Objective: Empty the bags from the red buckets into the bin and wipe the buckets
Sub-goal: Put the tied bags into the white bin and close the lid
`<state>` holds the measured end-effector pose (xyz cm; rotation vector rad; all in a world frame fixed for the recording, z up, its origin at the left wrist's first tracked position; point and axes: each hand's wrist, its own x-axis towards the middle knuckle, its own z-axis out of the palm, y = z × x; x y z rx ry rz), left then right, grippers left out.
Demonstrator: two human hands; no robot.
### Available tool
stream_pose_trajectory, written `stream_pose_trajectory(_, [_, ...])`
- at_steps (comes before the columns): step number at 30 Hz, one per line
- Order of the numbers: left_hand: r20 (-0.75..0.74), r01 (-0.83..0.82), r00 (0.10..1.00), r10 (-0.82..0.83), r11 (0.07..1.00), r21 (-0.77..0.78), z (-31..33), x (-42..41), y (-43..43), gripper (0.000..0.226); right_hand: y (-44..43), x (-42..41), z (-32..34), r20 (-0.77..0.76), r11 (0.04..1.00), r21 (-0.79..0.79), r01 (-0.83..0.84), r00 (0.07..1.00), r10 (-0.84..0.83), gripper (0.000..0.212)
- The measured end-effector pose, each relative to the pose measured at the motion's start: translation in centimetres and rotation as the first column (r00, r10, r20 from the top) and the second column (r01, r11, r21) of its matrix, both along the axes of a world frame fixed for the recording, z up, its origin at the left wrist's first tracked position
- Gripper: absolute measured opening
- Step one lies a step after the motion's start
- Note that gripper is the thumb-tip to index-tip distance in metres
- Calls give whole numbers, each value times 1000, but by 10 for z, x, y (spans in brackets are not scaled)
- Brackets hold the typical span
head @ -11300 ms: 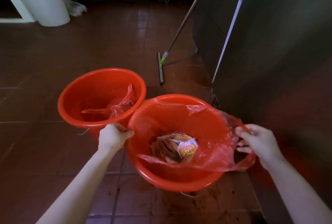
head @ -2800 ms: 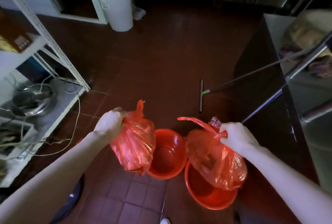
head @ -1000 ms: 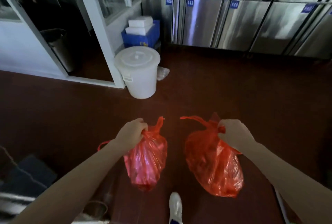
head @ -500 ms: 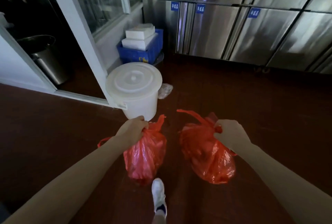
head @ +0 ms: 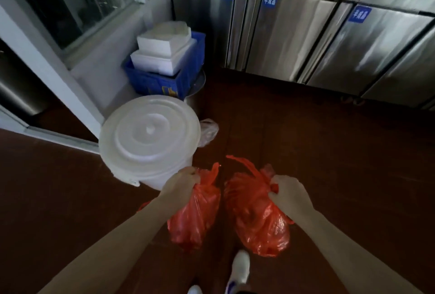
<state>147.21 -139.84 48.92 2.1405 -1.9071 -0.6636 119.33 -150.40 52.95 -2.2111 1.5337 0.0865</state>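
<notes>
Both red bags are in hand beside the white bin point(head: 153, 179); nothing is thrown in yet

The left hand point(head: 181, 181) grips the neck of the left bag point(head: 195, 216), close beside the bin; the right hand point(head: 286, 190) grips the right bag point(head: 256, 220), a little apart from it; the lid point(head: 148, 133) is still on; dumping the bags and wiping the buckets seem left to do.

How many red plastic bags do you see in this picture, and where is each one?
2. The smaller red bag hangs from the left hand, close to the lidded white bin. The larger red bag hangs from the right hand. None other shows.
</notes>
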Motion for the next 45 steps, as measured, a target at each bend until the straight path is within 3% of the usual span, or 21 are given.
stream_pose_trajectory(5, [23, -47, 999, 46, 998, 42, -54, 14, -103, 18, -104, 39, -53, -23, 995, 98, -19, 1000, 22, 9])
stream_pose_trajectory(7, [16, -90, 996, 89, 993, 70, -87, 16, -140, 20, -140, 54, -89, -28, 990, 137, -24, 999, 28, 14])
stream_pose_trajectory(19, [85, -169, 985, 152, 950, 263, -360, 52, -303, 31, -306, 115, -384, -111, 947, 301, 109, 991, -79, 31])
stream_pose_trajectory(29, [139, -126, 987, 83, 934, 335, -526, 63, -339, 35, -336, 157, -564, -142, 920, 378, 103, 988, -52, 32])
stream_pose_trajectory(34, [120, -174, 984, 135, 879, 443, -558, 67, -327, 41, -334, 157, -595, -112, 914, 398, 74, 993, -32, 44])
stream_pose_trajectory(39, [-3, -158, 981, 196, 802, 576, -534, 64, -312, 67, -326, 152, -570, -90, 890, 455, 28, 996, 15, 67])
stream_pose_trajectory(42, [-2, -122, 989, 146, 834, 539, -501, 59, -310, 65, -321, 153, -536, -33, 917, 399, 4, 999, 10, 64])
stream_pose_trajectory(45, [-50, -198, 968, 247, 869, 453, -456, 54, -309, 57, -317, 164, -489, -7, 924, 378, -48, 998, 54, 57])
